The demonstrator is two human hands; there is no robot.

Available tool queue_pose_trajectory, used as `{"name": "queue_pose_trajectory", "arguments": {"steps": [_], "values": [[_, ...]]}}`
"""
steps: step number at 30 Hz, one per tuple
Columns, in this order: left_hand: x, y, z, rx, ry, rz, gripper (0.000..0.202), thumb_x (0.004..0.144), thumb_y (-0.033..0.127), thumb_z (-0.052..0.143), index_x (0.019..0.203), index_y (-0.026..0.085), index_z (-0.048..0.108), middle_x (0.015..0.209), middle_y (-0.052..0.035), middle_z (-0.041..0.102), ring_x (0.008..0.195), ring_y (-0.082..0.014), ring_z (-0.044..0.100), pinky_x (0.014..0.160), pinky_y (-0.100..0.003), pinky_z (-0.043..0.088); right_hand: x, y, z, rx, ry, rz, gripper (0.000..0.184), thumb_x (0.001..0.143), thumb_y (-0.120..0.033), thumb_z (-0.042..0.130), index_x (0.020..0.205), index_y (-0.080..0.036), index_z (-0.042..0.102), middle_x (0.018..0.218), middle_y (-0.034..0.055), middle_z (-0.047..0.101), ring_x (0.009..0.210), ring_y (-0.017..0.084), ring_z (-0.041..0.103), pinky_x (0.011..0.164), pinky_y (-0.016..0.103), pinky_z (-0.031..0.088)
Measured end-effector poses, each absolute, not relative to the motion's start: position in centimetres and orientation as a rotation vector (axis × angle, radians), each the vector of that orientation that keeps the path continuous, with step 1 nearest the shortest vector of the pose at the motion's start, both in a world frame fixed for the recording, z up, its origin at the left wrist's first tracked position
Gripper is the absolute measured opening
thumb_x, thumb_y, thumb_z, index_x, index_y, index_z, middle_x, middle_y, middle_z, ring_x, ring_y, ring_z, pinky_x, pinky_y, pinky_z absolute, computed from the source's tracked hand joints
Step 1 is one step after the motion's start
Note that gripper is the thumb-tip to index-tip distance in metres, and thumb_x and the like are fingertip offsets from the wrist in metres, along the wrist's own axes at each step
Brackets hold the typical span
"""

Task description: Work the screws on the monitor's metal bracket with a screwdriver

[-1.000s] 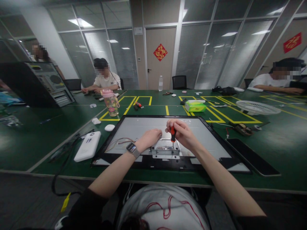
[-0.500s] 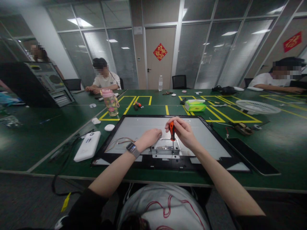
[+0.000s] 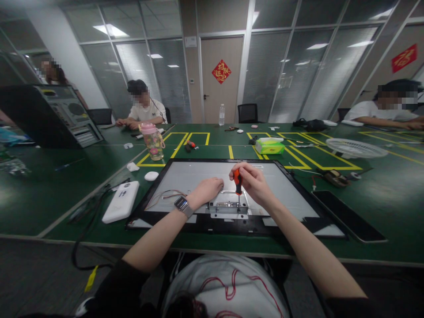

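A flat monitor panel (image 3: 185,176) in a black frame lies back-up on the green table (image 3: 46,194). My right hand (image 3: 253,183) is closed around a small screwdriver (image 3: 237,183) with a red and black handle, held upright with its tip on a metal bracket (image 3: 228,208) near the panel's front edge. My left hand (image 3: 208,190), with a watch on the wrist, rests on the panel just left of the screwdriver, fingers curled down and nothing visible in them. Thin coloured wires (image 3: 165,195) run over the panel to the left.
A white power bank (image 3: 121,201) lies left of the panel and a dark tablet (image 3: 347,215) to the right. A pink-lidded bottle (image 3: 153,141), a green tissue pack (image 3: 269,146), a white fan grille (image 3: 356,148) and a computer case (image 3: 56,115) stand farther off. Other people sit at the far side.
The screwdriver handle has shifted slightly in my right fingers, which turn it. My left hand has stayed where it was.
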State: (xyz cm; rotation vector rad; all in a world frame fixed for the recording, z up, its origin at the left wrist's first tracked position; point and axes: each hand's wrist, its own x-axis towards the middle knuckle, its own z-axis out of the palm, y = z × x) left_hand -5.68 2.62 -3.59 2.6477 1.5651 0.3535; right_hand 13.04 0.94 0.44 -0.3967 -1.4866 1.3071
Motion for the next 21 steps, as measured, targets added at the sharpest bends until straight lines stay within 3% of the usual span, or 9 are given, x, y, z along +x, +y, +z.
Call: {"name": "queue_pose_trajectory", "arguments": {"steps": [7, 15, 21], "values": [[-5.74, 2.82, -3.85, 2.662, 1.564, 0.361, 0.03, 0.1, 0.023, 0.034, 0.101, 0.017, 0.063, 0.101, -0.0101, 0.07, 0.091, -0.0229, 0.066, 0.08, -0.033, 0.049, 13.01, 1.13, 0.33, -0.36, -1.543, 1.183, 0.024, 0.08, -0.046, 0.073, 0.08, -0.022, 0.07, 0.084, 0.0023, 0.059, 0.072, 0.015, 0.056, 0.059, 0.027, 0.044], [-5.81, 2.94, -4.1, 2.645, 1.55, 0.388, 0.03, 0.1, 0.025, 0.036, 0.1, 0.016, 0.064, 0.101, -0.0108, 0.069, 0.091, -0.0223, 0.066, 0.083, -0.033, 0.049, 13.0, 0.86, 0.37, -0.337, -1.456, 1.383, 0.024, 0.084, -0.046, 0.071, 0.091, -0.022, 0.073, 0.076, 0.0012, 0.066, 0.071, 0.014, 0.062, 0.066, 0.026, 0.047], [-5.76, 2.86, -3.88, 2.637, 1.541, 0.376, 0.03, 0.1, 0.025, 0.036, 0.1, 0.017, 0.064, 0.102, -0.0109, 0.069, 0.09, -0.0223, 0.066, 0.082, -0.033, 0.05, 12.97, 1.0, 0.2, -0.358, -1.531, 1.321, 0.027, 0.087, -0.047, 0.065, 0.092, -0.022, 0.072, 0.077, 0.002, 0.066, 0.066, 0.014, 0.06, 0.065, 0.029, 0.049]]}}
